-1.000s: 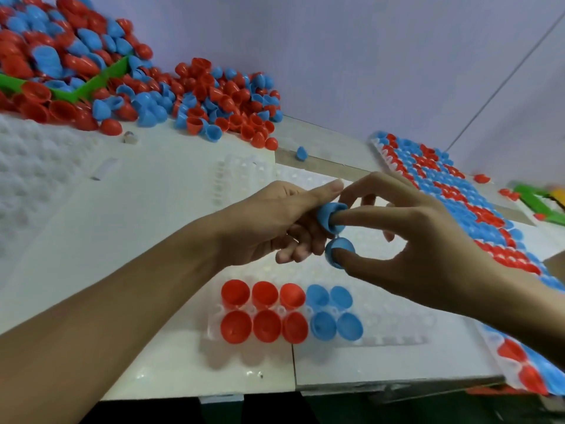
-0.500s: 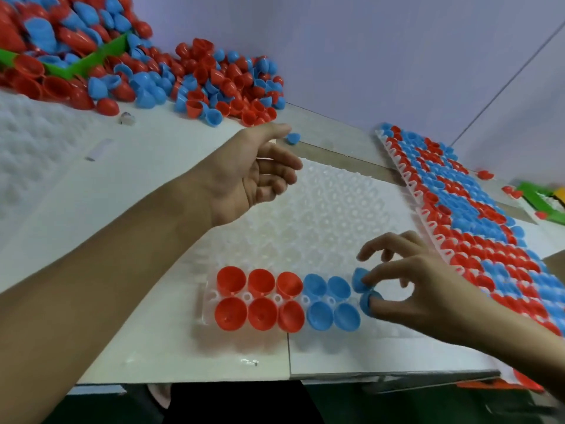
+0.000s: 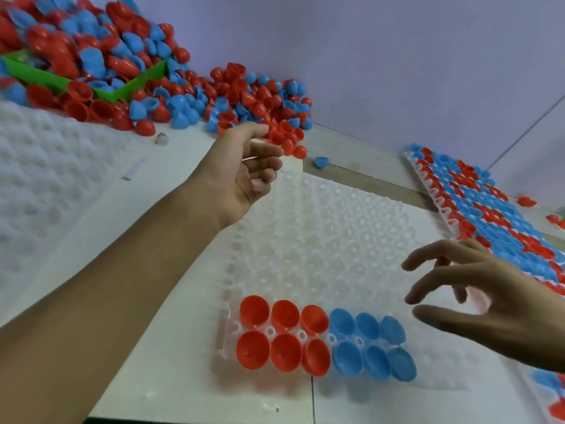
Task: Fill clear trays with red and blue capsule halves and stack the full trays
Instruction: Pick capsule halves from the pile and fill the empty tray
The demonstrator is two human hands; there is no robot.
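A clear tray (image 3: pixel 330 246) lies on the white table in front of me. Its two nearest rows hold several red capsule halves (image 3: pixel 284 335) on the left and several blue capsule halves (image 3: pixel 371 344) to their right. My right hand (image 3: pixel 501 304) hovers just right of the blue halves with fingers spread and nothing in it. My left hand (image 3: pixel 244 175) is stretched out over the tray's far left corner, fingers loosely curled and holding nothing, close to the pile of loose red and blue halves (image 3: pixel 256 102).
A green bin (image 3: pixel 39 78) overflowing with halves sits at the far left. A stack of filled trays (image 3: pixel 489 209) lies on the right. Empty white trays (image 3: pixel 39 166) are piled at the left. One loose blue half (image 3: pixel 321 162) lies beyond the tray.
My right hand has set its two blue halves into the tray and lifted away, fingers spread. My left hand has reached farther toward the loose pile.
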